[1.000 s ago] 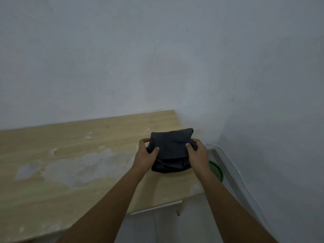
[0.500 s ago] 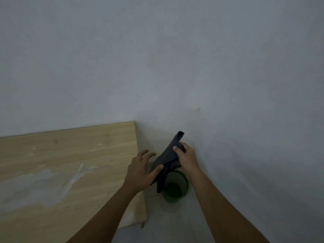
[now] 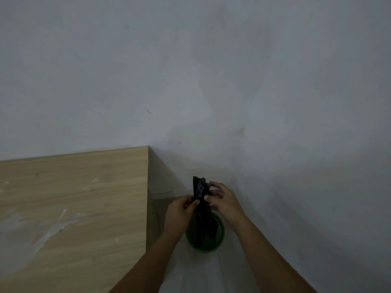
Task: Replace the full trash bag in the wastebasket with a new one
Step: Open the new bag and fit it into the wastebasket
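While both hands work at its upper end, a black trash bag (image 3: 203, 210) hangs in the air between them, still mostly folded into a narrow upright strip. The left hand (image 3: 181, 212) pinches the bag's left edge between thumb and fingertips, about a third of the way down from its top. The right hand (image 3: 222, 199) pinches the opposite edge, thumb on the near face and fingers curled behind, with its index finger reaching higher, close to the bag's ragged top corner. Both hands sit close together, almost touching across the plastic. Bare forearms run up from the bottom of the view to meet them.

Directly below the bag stands a round green wastebasket (image 3: 220, 233) on the pale floor (image 3: 198, 271); the bag's lower end hangs in front of its mouth, though whether it reaches inside is unclear. Just left of the basket rises the side panel of a light wooden table (image 3: 74, 208), whose top shows pale smears. A plain grey-white wall (image 3: 211, 81) fills everything behind.
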